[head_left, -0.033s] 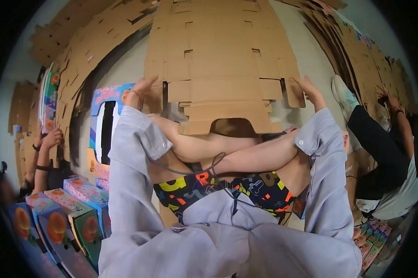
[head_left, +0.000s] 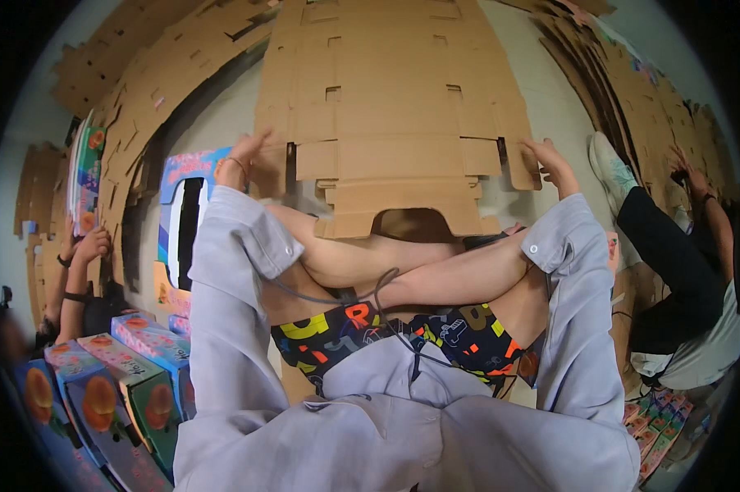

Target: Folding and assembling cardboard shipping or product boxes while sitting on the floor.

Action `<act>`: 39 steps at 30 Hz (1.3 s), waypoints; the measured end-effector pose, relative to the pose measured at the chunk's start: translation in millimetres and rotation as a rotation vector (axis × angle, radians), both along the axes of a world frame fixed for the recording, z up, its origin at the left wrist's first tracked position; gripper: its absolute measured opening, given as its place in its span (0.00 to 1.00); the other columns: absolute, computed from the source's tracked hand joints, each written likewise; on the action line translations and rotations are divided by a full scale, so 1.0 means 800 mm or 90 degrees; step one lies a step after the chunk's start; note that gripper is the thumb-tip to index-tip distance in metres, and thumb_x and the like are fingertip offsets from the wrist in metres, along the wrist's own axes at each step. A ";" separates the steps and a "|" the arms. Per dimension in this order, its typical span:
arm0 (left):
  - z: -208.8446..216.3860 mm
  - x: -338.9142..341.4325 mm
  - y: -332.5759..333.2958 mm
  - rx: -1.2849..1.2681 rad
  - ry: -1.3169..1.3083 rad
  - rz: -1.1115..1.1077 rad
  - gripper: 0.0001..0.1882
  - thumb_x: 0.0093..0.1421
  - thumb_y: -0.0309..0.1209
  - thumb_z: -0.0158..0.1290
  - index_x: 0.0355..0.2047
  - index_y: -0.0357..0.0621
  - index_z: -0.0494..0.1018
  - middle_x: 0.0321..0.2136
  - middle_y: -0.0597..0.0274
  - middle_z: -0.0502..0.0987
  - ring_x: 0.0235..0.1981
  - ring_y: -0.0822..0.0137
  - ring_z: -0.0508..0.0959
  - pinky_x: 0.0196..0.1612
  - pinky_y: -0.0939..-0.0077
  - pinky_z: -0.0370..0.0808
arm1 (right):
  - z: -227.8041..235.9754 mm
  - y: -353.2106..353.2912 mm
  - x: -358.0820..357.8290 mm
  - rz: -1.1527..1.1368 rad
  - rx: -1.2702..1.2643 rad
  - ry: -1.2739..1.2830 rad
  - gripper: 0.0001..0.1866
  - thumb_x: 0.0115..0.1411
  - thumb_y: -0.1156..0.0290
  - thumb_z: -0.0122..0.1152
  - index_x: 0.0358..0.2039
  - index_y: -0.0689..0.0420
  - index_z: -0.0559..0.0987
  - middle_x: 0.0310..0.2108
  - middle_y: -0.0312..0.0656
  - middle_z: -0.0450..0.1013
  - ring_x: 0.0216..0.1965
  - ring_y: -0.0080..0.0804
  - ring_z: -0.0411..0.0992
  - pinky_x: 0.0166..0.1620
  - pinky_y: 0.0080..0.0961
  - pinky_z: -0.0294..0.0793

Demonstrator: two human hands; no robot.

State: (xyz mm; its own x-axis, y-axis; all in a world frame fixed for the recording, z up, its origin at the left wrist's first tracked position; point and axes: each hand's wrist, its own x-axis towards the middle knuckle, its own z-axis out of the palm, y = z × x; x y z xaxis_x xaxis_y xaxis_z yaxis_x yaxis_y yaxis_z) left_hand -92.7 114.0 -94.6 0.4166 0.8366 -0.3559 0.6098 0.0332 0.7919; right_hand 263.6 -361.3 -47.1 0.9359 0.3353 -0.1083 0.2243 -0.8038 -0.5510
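A large brown cardboard box blank (head_left: pixel 390 90) lies flat, inner side up, in front of my crossed legs. Slots and cut flaps run along it, and its near end flap has a curved notch above my shins. My left hand (head_left: pixel 248 154) is beside the left side flap, fingers apart and slightly blurred, holding nothing. At the opposite edge, my right hand (head_left: pixel 553 164) has its fingers stretched out by the right side flap (head_left: pixel 518 168). Whether those fingertips touch the cardboard I cannot tell.
A printed blue and pink carton piece (head_left: pixel 177 221) lies left of my left arm. Several printed fruit boxes (head_left: pixel 99 394) stand at lower left. Stacked cardboard sheets (head_left: pixel 173 90) flank both sides. Other people's hands (head_left: pixel 93 244) show at left; another person's leg (head_left: pixel 665 246) reaches in at right.
My left hand has shifted slightly up and to the left. My right hand has moved a little, with its fingers still stretched out. The cardboard blank stays in place.
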 end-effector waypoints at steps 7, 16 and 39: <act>0.035 -0.049 -0.007 0.001 -0.005 0.045 0.27 0.57 0.40 0.51 0.52 0.35 0.64 0.25 0.61 0.73 0.23 0.72 0.73 0.22 0.79 0.68 | 0.025 -0.037 0.041 0.001 -0.038 0.252 0.28 0.55 0.51 0.53 0.47 0.61 0.71 0.35 0.46 0.74 0.31 0.32 0.73 0.37 0.29 0.73; 0.109 -0.033 -0.072 -0.223 -0.378 -0.038 0.35 0.49 0.10 0.36 0.60 0.42 0.56 0.38 0.50 0.74 0.38 0.62 0.76 0.37 0.73 0.76 | 0.005 -0.057 0.059 -0.148 0.483 0.476 0.15 0.61 0.68 0.45 0.41 0.67 0.70 0.38 0.50 0.70 0.37 0.36 0.70 0.45 0.32 0.74; 0.065 0.018 -0.120 -0.095 0.289 -0.417 0.32 0.59 0.57 0.44 0.26 0.35 0.73 0.21 0.54 0.78 0.18 0.66 0.78 0.22 0.80 0.72 | 0.026 0.044 -0.048 0.153 -0.107 0.313 0.24 0.60 0.53 0.46 0.28 0.65 0.74 0.21 0.40 0.72 0.19 0.28 0.73 0.22 0.23 0.73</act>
